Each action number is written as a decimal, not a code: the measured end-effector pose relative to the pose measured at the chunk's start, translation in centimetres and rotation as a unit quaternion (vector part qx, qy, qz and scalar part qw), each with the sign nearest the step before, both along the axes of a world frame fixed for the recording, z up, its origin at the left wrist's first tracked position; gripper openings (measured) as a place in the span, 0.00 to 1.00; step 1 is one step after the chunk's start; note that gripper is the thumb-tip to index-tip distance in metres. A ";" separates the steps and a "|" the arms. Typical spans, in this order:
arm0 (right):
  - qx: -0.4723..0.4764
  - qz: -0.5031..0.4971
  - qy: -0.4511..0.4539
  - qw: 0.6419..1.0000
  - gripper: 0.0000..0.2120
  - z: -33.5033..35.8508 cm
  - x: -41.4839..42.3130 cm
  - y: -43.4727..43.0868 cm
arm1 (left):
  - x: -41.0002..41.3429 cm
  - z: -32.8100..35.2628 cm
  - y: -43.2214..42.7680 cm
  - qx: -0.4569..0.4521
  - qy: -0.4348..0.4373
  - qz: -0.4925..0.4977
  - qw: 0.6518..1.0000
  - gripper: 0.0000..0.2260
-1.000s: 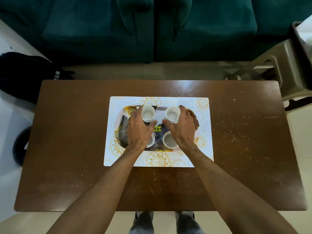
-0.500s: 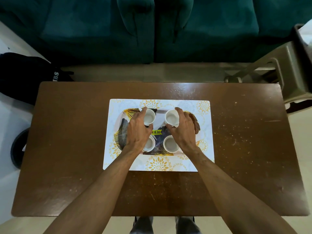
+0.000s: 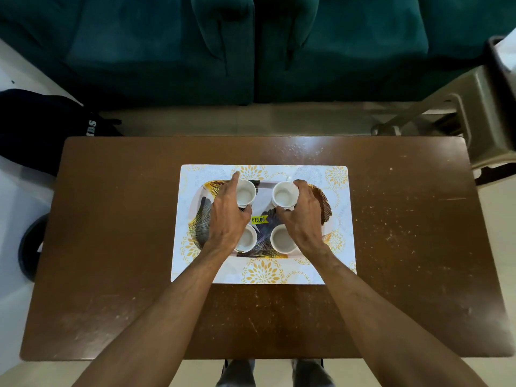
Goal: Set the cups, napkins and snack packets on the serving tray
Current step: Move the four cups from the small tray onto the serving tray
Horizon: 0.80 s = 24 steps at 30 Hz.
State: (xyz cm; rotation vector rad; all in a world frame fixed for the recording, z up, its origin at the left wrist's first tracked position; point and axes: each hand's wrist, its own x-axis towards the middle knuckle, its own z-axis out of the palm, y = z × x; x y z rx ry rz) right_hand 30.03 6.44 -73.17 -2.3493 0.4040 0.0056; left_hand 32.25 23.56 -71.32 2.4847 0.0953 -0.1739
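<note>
- Head view: four white cups are seen on the tray (image 3: 201,219), set out two by two.
- The far left cup (image 3: 245,192) is gripped by the left hand (image 3: 226,216): the forefinger is laid along its left side and the thumb is pressed at its near side.
- The far right cup (image 3: 283,194) is gripped by the right hand (image 3: 304,219), with the fingers curled round its right side and the thumb at its near edge.
- Whether either held cup is resting on the tray or raised off it cannot be told.
- The near left cup (image 3: 248,238) is partly covered by the left wrist; the near right cup (image 3: 282,240) is left just beside the right wrist.
- A yellow price sticker (image 3: 259,219) is seen on the tray between the thumbs.
- The tray is laid on a flowered placemat (image 3: 339,219), which is spread on a scratched brown table (image 3: 111,247).
- A teal sofa (image 3: 167,51) is placed beyond the table, a black bag (image 3: 36,129) to the far left and a plastic chair (image 3: 488,115) to the far right.
</note>
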 end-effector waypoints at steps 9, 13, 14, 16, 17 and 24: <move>0.016 -0.022 0.011 1.000 0.30 0.0 0.3 0.0 | 0.4 0.0 -0.8 0.001 0.024 0.108 0.994 0.34; -0.001 -0.024 0.004 1.000 0.26 0.0 0.3 0.1 | 0.4 -0.5 -0.8 0.006 0.008 0.102 0.995 0.33; 0.000 -0.023 0.001 1.000 0.25 0.0 0.3 0.1 | 0.4 -0.6 -0.7 0.006 0.002 0.097 0.995 0.32; 0.004 -0.018 -0.005 1.000 0.24 0.1 0.3 0.1 | 0.3 -0.7 -0.5 0.003 -0.009 0.084 0.996 0.30; 0.005 -0.015 -0.008 1.000 0.23 0.1 0.3 0.1 | 0.3 -0.8 -0.3 0.001 -0.013 0.076 0.997 0.28; 0.010 -0.011 -0.016 1.000 0.22 0.2 0.3 0.2 | 0.3 -1.0 0.3 -0.015 -0.023 0.056 0.998 0.25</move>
